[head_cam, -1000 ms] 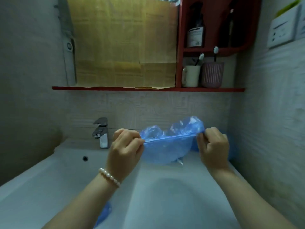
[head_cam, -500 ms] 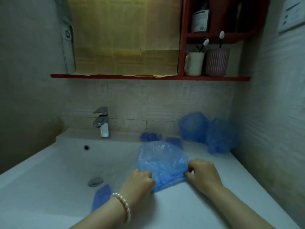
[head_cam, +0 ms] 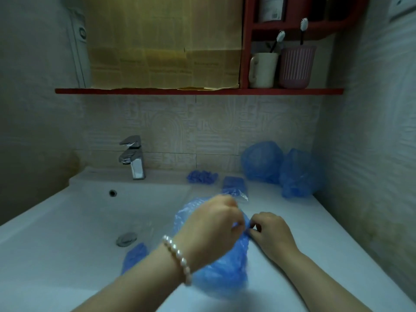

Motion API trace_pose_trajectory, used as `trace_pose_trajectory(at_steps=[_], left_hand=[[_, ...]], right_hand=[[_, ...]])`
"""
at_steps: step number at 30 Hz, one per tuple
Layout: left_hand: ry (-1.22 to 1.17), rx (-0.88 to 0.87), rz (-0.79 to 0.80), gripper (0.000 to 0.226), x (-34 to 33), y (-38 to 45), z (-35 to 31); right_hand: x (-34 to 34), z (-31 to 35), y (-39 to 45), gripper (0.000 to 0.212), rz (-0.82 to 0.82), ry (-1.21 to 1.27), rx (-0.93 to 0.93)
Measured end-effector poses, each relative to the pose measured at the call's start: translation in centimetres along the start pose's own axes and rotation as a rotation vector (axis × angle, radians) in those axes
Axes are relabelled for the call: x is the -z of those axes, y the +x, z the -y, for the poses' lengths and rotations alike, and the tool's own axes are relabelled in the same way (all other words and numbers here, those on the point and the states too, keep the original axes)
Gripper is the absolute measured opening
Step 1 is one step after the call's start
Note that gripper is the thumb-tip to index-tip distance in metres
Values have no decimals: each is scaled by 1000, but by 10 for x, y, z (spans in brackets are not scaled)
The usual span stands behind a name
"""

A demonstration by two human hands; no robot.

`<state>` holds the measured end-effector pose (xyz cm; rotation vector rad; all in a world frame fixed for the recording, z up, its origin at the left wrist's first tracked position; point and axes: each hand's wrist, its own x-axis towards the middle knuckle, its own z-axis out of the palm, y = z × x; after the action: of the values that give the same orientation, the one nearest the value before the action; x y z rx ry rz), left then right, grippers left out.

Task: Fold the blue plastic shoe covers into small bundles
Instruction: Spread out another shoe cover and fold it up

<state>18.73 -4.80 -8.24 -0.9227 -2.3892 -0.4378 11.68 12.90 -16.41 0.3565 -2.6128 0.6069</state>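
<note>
A blue plastic shoe cover (head_cam: 225, 266) lies on the white counter beside the basin, folded over on itself. My left hand (head_cam: 213, 226), with a pearl bracelet at the wrist, lies across it and pinches its edge. My right hand (head_cam: 270, 233) pinches the same edge from the right; the fingertips of both hands meet there. Two puffed-up shoe covers (head_cam: 262, 162) (head_cam: 297, 174) sit at the back right corner. Two small blue bundles (head_cam: 202, 176) (head_cam: 234, 184) lie by the wall. Another blue piece (head_cam: 135, 255) lies in the basin.
A white sink basin (head_cam: 78, 221) with a drain (head_cam: 126, 238) fills the left. A chrome tap (head_cam: 134, 158) stands at the back. A red shelf (head_cam: 198, 91) above holds a white mug (head_cam: 263, 69) and a pink cup (head_cam: 296, 67) with toothbrushes. A tiled wall closes the right side.
The shoe cover came down from the air onto the counter. My left hand then swung across to the right, bringing one end of the cover over to my right hand.
</note>
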Motion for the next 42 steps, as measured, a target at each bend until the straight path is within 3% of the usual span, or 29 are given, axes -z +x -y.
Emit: trace_pose_trajectory(at_steps=[2,5,7,11,15,18,20,22,25,28,33,35,37,38,40,42], left_hand=[[-41,-31,26,16,3,19,9],[67,18,380,31,-15,25,12],[204,19,514,47,-29,17,11],[209,95,599,95,-49,-7,16],[142,222,642,119,-65,-19,14],[71,328,681,127,-72,-21,10],[21,388,666,131,-75,-20,6],[-17,439,639,134,-80,-18,3],[-60,493,603,133,-89,-15,3],[-110,548,558,134,-89,-12,2],[-232,564,617,124,-78,-2,3],[-384,578,591,90,-67,2,3],[-500,596,375,41,-51,1,2],[-438,559,234,30,-44,0,2],[-150,421,63,34,-40,-4,8],[90,285,118,34,-47,-12,13]], right_hand=[[0,2,1,11,-3,3,4],[1,4,2,13,12,3,-16],[1,2,3,13,16,6,-28],[1,2,4,16,26,42,-42],[-2,1,4,18,54,63,-47],[3,7,6,37,-122,354,-210],[13,19,4,47,-225,744,-337],[18,39,-5,50,-157,1189,-384],[16,63,-23,44,35,1518,-419],[16,68,-29,44,100,1482,-390],[14,66,-30,48,157,1406,-389],[8,61,-31,46,138,1356,-358],[3,58,-29,47,125,1316,-354],[0,58,-28,47,122,1300,-360],[-4,58,-25,46,125,1277,-364],[-6,57,-24,43,141,1263,-348]])
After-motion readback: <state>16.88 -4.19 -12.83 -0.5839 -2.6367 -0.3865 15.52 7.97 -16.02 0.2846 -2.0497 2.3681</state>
